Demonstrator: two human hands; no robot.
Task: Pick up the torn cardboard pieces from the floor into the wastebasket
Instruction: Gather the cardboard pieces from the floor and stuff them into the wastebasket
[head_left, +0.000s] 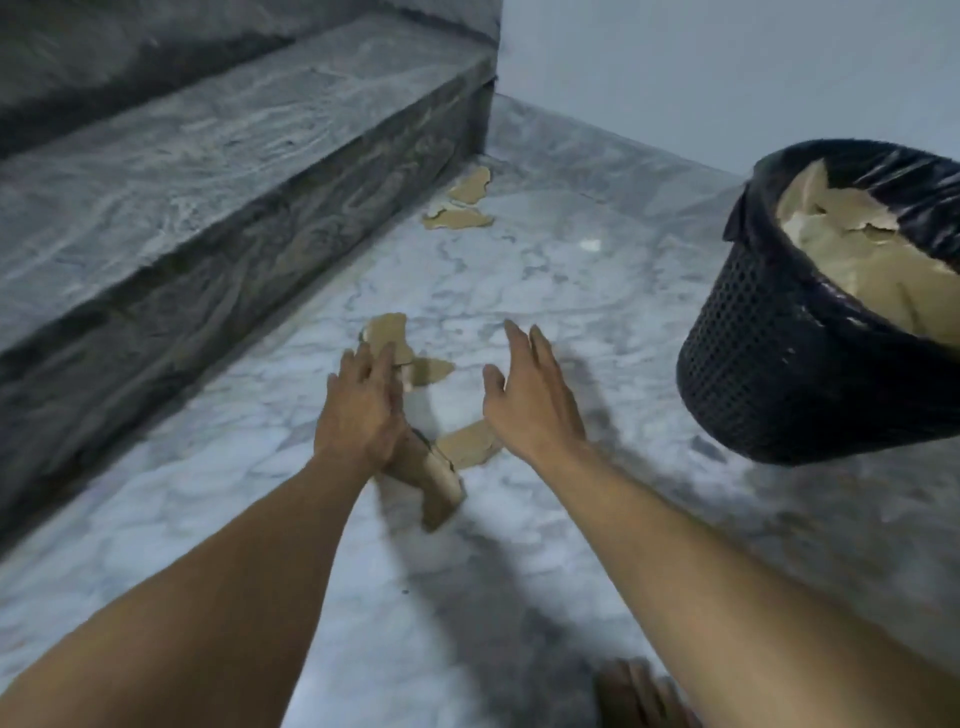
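Bare forearms reached out from the bottom edge over the marble floor. Left hand held a folded cardboard piece under its palm, fingers closed around it, while the right hand hovered empty with fingers spread. Just ahead of the left fingertips lay a torn scrap, long axis pointing away, nearer that hand. Another scrap lay between the wrists, and two more rested by the step. One black lined wastebasket stood to the right, already holding cardboard.

Left grip clutching, right grip spread.
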